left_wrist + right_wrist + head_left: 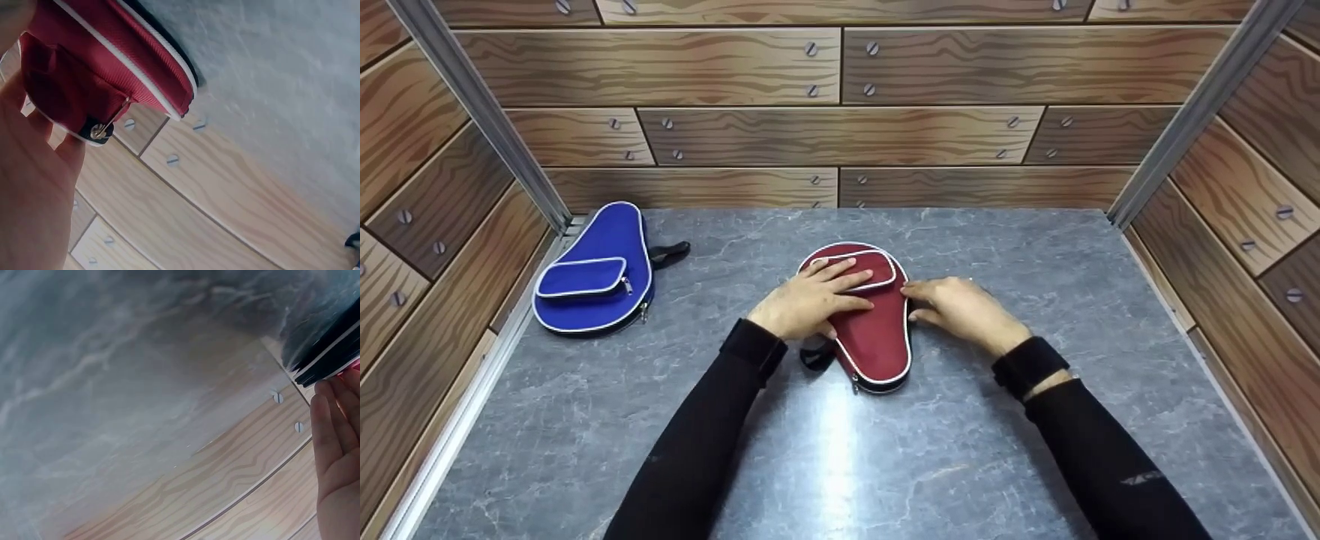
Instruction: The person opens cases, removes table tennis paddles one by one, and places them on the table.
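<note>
A dark red paddle-shaped zip case (877, 341) with white piping lies on the grey surface, its wide end away from me and its narrow end near. Across its front pocket (877, 264) and middle, my left hand (810, 304) rests with the fingers spread. The left wrist view shows a zipper pull (98, 132) at the pocket's corner. My right hand (964, 309) touches the case's right edge with its fingertips. In the right wrist view the fingers (329, 427) look fairly straight beside the black side wall of the case.
A blue case (619, 236) of the same shape lies at the far left, with a black strap (669, 253) on its right. Another black strap (816, 354) sticks out left of the red case. Wood-patterned walls (735, 135) border the back and sides.
</note>
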{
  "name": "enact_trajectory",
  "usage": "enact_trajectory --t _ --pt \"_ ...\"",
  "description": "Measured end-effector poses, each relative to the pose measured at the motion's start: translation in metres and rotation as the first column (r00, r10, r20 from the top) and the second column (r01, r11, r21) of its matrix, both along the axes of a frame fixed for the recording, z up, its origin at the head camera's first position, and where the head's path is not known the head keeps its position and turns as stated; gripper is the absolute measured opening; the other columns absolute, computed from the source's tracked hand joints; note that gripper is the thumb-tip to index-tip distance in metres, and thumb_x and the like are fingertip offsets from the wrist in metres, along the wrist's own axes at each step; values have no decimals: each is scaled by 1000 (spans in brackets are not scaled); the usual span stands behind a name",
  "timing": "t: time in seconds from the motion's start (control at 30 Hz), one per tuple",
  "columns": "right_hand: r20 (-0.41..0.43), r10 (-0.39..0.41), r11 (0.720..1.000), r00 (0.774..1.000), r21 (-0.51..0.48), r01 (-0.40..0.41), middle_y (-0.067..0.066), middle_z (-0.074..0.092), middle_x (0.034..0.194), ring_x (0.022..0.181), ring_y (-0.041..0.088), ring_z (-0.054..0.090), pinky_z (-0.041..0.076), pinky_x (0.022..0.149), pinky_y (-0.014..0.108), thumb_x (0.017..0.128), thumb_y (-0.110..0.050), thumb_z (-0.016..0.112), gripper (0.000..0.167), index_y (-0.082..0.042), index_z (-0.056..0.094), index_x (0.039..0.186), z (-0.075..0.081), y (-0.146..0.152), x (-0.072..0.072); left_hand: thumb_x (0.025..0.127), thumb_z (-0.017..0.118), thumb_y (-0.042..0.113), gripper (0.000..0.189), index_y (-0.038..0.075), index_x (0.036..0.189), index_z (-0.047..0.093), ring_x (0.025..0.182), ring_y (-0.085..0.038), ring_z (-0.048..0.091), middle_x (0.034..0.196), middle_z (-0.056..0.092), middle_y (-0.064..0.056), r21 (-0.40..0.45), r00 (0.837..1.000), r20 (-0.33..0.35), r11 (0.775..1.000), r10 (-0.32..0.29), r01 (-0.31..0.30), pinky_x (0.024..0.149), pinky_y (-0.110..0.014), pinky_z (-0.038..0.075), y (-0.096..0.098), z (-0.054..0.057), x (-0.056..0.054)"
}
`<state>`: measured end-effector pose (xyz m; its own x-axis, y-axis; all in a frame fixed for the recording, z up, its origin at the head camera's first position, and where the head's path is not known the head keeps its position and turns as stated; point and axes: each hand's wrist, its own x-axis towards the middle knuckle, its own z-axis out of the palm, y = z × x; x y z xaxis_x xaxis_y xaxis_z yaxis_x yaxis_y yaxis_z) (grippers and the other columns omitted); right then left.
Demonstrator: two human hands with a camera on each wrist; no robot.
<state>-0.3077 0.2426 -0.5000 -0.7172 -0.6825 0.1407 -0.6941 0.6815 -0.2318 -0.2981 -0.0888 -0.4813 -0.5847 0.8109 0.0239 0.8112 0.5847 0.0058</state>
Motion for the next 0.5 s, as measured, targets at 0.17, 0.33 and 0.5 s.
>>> enact_trajectory --t 0.17,0.33,0.5 --pt "9 15 1000 1000 25 -15 20 78 156 141 43 79 65 119 61 109 -21 83 49 -3 76 154 3 -1 2 89 96 35 84 30 167 67 182 -35 35 191 45 -6 -74 999 -42 997 -14 11 149 -58 33 1 11 2" --pt "4 35 998 999 45 -35 20 77 157 141 42 79 64 120 60 111 -20 81 48 -3 75 155 5 4 0 93 93 41 79 28 167 68 179 -29 42 188 50 -4 -158 997 -61 987 -51 41 147 -56 38 10 24 9" --pt "-2 28 998 1000 59 -28 21 79 154 140 43 79 65 119 61 112 -14 78 44 -3 76 154 6 11 -4 96 90 43 81 29 171 63 177 -26 45 186 53 -1 -205 993 -30 973 -116 107 146 -52 40 25 32 20"
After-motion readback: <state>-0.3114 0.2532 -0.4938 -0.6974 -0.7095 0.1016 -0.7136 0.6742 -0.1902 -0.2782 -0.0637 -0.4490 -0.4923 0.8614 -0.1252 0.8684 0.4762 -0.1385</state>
